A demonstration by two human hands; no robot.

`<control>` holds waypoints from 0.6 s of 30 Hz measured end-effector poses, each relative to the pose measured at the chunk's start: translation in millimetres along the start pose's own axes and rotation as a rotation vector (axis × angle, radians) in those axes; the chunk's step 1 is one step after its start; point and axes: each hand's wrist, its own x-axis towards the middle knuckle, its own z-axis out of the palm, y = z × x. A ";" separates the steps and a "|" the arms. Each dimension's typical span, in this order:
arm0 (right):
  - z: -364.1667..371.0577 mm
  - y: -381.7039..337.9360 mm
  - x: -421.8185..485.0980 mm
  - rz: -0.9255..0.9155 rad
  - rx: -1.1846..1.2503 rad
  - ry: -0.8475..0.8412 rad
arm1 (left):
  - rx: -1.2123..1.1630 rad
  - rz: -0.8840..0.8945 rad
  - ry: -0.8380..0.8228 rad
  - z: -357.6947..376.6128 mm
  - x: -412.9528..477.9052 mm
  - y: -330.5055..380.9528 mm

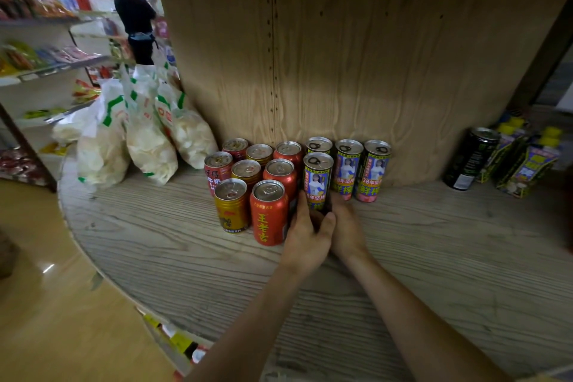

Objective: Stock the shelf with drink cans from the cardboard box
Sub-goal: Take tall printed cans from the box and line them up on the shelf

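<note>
The front slim can [317, 178] stands upright on the shelf [434, 257]. The left grip [305, 240] and right grip [347, 231] close round its base from the near side. Directly behind it stands another slim can [318, 145]. Just to its right and slightly back, two more slim cans [361, 169] stand side by side against the back panel [372, 56]. Touching its left side is the Wanglaoji can [269, 212], with a Red Bull can [231, 206] beyond that. Both front a block of short cans [246, 169]. Far to its left lean snack bags [148, 139]. Well to its right stands a Monster can [471, 158], with drink cartons [524, 161] farther right.
</note>
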 end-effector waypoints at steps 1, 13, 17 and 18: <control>0.7 -0.5 -0.3 0.006 0.006 0.001 | 0.002 -0.003 -0.009 -0.5 -0.3 0.3; 0.2 2.7 6.2 -0.010 -0.063 -0.008 | 0.032 -0.051 -0.111 -8.4 3.5 1.7; -1.7 -2.6 5.3 -0.006 0.033 -0.020 | 0.031 -0.065 -0.131 -11.0 1.1 5.6; -2.2 -3.0 5.6 -0.008 0.028 -0.021 | 0.028 -0.063 -0.135 -11.9 0.4 6.8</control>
